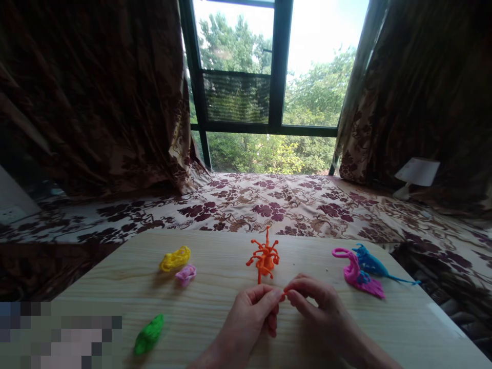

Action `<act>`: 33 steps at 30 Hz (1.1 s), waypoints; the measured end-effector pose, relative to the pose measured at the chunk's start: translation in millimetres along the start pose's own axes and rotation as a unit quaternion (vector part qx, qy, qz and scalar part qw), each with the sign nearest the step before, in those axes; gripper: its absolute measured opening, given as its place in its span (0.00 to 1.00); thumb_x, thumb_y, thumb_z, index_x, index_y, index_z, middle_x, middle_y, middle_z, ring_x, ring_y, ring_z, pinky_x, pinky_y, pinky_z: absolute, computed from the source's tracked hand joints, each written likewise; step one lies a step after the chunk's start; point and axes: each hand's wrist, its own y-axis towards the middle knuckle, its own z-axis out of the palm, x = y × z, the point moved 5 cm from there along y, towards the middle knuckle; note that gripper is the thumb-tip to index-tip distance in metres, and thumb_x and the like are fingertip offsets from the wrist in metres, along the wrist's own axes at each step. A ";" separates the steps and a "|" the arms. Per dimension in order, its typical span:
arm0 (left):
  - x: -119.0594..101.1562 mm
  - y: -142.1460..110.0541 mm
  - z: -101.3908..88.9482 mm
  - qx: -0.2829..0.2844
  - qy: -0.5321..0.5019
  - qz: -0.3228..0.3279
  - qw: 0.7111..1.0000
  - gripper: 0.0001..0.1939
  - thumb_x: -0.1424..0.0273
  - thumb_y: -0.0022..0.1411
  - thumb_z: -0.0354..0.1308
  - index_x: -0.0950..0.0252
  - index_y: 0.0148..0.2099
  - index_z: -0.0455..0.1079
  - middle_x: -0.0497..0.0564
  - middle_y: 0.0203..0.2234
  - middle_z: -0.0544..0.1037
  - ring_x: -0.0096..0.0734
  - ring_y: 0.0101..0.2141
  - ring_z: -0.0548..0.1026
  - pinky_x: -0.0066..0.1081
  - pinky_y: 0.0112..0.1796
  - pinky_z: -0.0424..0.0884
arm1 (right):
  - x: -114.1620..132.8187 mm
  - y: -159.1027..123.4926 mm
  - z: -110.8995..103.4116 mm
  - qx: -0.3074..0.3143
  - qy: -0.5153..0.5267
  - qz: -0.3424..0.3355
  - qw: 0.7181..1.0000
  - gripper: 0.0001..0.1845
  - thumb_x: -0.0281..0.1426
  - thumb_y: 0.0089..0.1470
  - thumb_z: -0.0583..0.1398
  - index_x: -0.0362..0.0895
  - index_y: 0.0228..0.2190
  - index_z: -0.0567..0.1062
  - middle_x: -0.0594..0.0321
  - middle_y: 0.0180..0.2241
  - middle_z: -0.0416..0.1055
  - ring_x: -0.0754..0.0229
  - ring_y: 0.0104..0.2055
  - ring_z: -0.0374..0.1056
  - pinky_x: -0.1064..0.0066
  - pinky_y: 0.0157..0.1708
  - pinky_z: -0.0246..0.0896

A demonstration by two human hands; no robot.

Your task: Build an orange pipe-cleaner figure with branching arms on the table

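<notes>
My left hand and my right hand meet near the front middle of the table, fingertips almost touching. Between them is a small piece of orange clay, pinched by thumb and finger on both sides; most of it is hidden by the fingers. Just beyond my hands stands an orange clay figure, with several thin arms that end in little balls and one longer strand pointing up. It looks apart from the piece in my fingers.
On the pale wooden table, yellow clay and pink clay lie at left, green clay nearer me. At right, a magenta clay shape touches a blue one. Beyond are a flowered cloth and a lamp.
</notes>
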 end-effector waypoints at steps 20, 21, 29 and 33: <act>-3.9 -3.9 2.0 -0.017 0.060 0.007 0.998 0.16 0.60 0.51 0.56 0.70 0.32 0.70 0.44 0.15 0.64 0.20 0.18 0.60 0.22 0.22 0.58 | -0.9 -1.2 2.1 0.019 0.010 0.011 1.000 0.08 0.31 0.53 0.55 0.42 0.26 0.73 0.66 0.24 0.67 0.66 0.28 0.63 0.76 0.29 0.58; -3.8 -3.6 2.3 -0.013 0.055 0.009 0.998 0.16 0.60 0.51 0.56 0.70 0.31 0.70 0.44 0.15 0.63 0.20 0.18 0.60 0.22 0.22 0.58 | -2.0 -1.9 1.6 0.019 0.016 0.015 1.000 0.09 0.31 0.53 0.55 0.42 0.27 0.73 0.65 0.24 0.67 0.66 0.28 0.63 0.76 0.29 0.59; -3.1 -6.5 7.9 0.011 0.021 -0.002 1.000 0.14 0.60 0.52 0.56 0.69 0.27 0.67 0.44 0.16 0.63 0.20 0.18 0.60 0.24 0.21 0.59 | 0.1 -18.8 -8.2 -0.029 0.013 -0.027 0.999 0.14 0.28 0.51 0.57 0.46 0.42 0.69 0.63 0.32 0.71 0.64 0.31 0.67 0.74 0.34 0.63; -3.7 -12.4 16.2 0.025 0.021 -0.015 0.999 0.15 0.59 0.51 0.56 0.69 0.27 0.67 0.44 0.18 0.63 0.20 0.18 0.60 0.24 0.21 0.59 | 9.7 -25.2 -9.4 -0.018 -0.021 -0.070 0.997 0.10 0.27 0.51 0.57 0.45 0.38 0.71 0.63 0.30 0.68 0.65 0.30 0.66 0.74 0.32 0.63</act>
